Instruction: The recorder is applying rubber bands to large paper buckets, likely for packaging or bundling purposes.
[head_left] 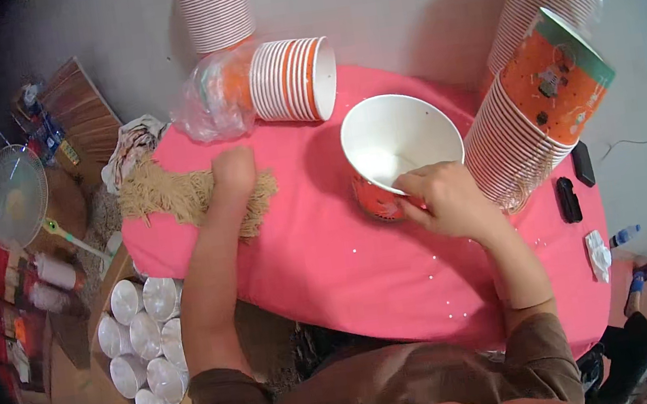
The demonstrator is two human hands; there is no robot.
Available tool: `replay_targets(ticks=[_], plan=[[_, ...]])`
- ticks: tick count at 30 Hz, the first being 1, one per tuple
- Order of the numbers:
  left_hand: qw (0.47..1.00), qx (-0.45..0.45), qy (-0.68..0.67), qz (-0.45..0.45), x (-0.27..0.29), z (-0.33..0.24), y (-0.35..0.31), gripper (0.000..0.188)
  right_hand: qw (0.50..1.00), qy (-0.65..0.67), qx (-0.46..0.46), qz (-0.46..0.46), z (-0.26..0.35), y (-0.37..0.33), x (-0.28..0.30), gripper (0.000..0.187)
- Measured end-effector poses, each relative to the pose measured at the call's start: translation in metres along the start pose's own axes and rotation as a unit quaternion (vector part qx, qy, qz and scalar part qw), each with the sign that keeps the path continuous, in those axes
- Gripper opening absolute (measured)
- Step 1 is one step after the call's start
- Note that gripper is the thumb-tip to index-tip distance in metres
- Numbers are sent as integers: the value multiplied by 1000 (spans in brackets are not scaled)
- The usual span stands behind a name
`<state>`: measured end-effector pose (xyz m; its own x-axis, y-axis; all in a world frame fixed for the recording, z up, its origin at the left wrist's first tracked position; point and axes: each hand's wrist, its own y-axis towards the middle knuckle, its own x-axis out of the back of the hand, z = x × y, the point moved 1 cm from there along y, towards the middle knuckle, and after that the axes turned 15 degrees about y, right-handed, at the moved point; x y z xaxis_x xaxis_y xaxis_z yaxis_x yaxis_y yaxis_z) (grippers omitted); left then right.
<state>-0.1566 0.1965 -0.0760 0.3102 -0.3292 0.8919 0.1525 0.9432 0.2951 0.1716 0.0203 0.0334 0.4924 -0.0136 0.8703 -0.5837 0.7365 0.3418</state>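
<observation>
On the pink-covered table, a large paper bucket point(402, 130) with a white inside and an orange printed outside stands slightly tilted. My right hand point(444, 198) is closed on its near rim, thumb outside and fingers over the edge. To the left lies a shaggy beige cloth point(175, 190) with a stringy pile, spread along the table's left part. My left hand point(235, 170) rests on it as a fist, apparently gripping the pile, with the fingertips hidden.
Stacked paper buckets stand at the right point(523, 135) and at the back point(215, 8); another stack point(291, 79) lies sideways in clear plastic. A cardboard box point(99, 362) of white cups sits at lower left. Black objects point(568, 200) and a crumpled tissue point(599, 256) lie along the right edge.
</observation>
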Motion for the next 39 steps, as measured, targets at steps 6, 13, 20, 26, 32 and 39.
replay_targets(ticks=[6, 13, 20, 26, 32, 39], plan=[[980, 10, -175, -94, 50, 7, -12, 13, 1000, 1, 21, -18, -4, -2, -2, 16], [857, -31, -510, -66, 85, 15, -35, 10, 999, 6, 27, -28, -4, -2, -4, 15], [880, 23, -471, -60, 91, 45, -49, 15, 999, 5, 20, -32, -4, -3, -5, 15], [956, -30, -290, -27, 87, 61, -75, 10, 999, 13, 22, -35, -2, -3, -3, 14], [963, -81, -243, -82, 73, 70, -87, 8, 999, 11, 18, -35, -1, -1, -3, 13], [959, -75, -263, -70, 64, 65, -77, 9, 999, 12, 21, -31, 0, -1, -3, 14]])
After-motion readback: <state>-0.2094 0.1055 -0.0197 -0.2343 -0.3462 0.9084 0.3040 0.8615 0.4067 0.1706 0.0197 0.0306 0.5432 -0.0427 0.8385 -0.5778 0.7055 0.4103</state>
